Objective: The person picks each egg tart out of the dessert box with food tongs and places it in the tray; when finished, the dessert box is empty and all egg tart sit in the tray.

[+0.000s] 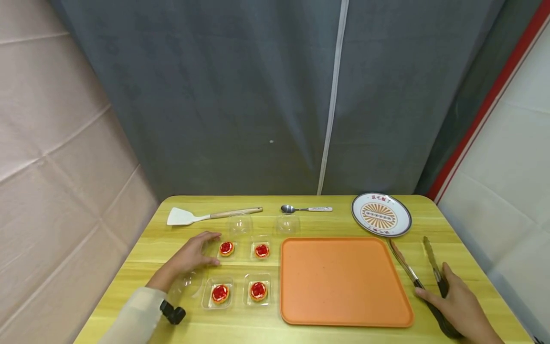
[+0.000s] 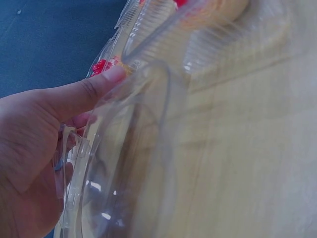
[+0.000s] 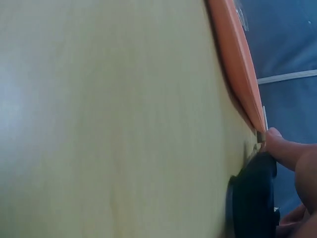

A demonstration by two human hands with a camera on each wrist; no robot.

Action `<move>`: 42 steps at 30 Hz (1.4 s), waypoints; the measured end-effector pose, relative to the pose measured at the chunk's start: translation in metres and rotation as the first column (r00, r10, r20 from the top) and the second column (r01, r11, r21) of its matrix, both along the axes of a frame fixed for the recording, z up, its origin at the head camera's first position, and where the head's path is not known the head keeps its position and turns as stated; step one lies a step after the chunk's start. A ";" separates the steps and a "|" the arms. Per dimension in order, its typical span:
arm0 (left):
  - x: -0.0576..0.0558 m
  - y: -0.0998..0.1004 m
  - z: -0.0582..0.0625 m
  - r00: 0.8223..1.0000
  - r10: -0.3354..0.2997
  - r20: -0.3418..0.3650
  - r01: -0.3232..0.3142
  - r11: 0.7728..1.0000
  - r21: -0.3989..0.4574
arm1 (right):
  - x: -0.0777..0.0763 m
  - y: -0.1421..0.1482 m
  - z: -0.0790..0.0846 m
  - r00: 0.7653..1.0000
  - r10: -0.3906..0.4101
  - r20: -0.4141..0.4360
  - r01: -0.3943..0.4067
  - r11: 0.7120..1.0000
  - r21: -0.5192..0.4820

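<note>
My left hand (image 1: 194,253) reaches around the left side of a clear plastic box (image 2: 74,198), thumb and fingers on opposite sides of it. In that box sits a small red-topped tart (image 1: 226,248). Three more such tarts lie in open clear boxes: one tart (image 1: 262,251) to its right, one tart (image 1: 220,293) nearer me, and another tart (image 1: 259,291) beside that. On the right, my right hand (image 1: 461,301) grips metal tongs (image 1: 406,266) by their black handles (image 3: 252,198). The tongs' arms are spread, with nothing between their tips.
An orange tray (image 1: 343,282) lies mid-table, between the boxes and the tongs. Behind it are a patterned plate (image 1: 381,215) and a spoon (image 1: 307,209). A white spatula (image 1: 182,217) with a wooden handle lies at the back left. Clear lids (image 1: 287,224) stand up behind the far boxes.
</note>
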State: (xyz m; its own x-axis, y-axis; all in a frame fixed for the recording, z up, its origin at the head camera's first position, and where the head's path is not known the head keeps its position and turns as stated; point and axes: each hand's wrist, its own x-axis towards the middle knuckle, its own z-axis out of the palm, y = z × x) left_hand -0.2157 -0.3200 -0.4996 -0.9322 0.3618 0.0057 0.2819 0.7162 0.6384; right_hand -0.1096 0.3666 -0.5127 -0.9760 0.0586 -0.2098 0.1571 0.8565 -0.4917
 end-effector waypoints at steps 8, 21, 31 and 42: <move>0.000 0.002 0.000 1.000 -0.004 0.018 0.004 1.000 0.010 | 0.000 -0.011 -0.004 0.993 -0.007 -0.121 0.016 0.997 0.080; -0.002 0.008 0.005 1.000 -0.018 0.019 0.018 1.000 0.003 | -0.004 -0.002 0.018 0.998 -0.050 -0.028 0.049 0.999 -0.019; -0.003 0.009 0.002 1.000 -0.028 0.010 0.028 0.999 0.016 | -0.006 -0.032 0.059 1.000 -0.023 -0.002 0.022 0.990 -0.140; 0.002 0.003 0.002 1.000 -0.017 0.002 0.017 1.000 0.020 | -0.027 -0.122 0.077 0.939 0.255 -0.229 -0.306 0.925 -0.226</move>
State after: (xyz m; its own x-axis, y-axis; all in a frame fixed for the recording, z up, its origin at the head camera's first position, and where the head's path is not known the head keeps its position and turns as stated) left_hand -0.2140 -0.3167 -0.4980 -0.9261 0.3772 0.0111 0.2924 0.6986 0.6531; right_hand -0.1365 0.2443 -0.4361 -0.9671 -0.2543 0.0113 -0.1905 0.6933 -0.6950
